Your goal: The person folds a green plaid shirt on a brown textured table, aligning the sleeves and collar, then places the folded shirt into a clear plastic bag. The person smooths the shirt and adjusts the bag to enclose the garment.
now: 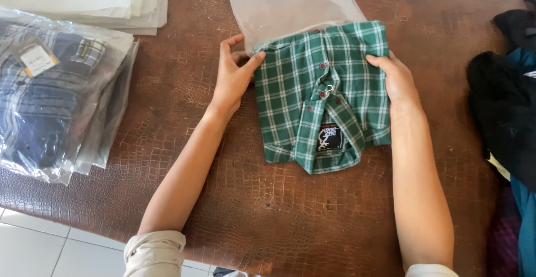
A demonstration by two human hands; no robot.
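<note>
Folded green plaid shirt (324,95) lying mid-counter, long axis running near-to-far, collar toward the near edge, far end tucked just inside mouth of clear plastic bag (290,6). Left hand (233,76) pinching left shirt edge with bag lip; right hand (397,79) closed on right edge. Brown textured counter (279,210) bare near-side. Bagged shirts (53,87) stacked at left edge, dark clothes (505,104) heaped at right.

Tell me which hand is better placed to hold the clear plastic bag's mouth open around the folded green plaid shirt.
Probably left. The left hand already touches the clear plastic bag at its mouth, at the folded green plaid shirt corner. The right hand rests on the shirt's side, below the bag.
</note>
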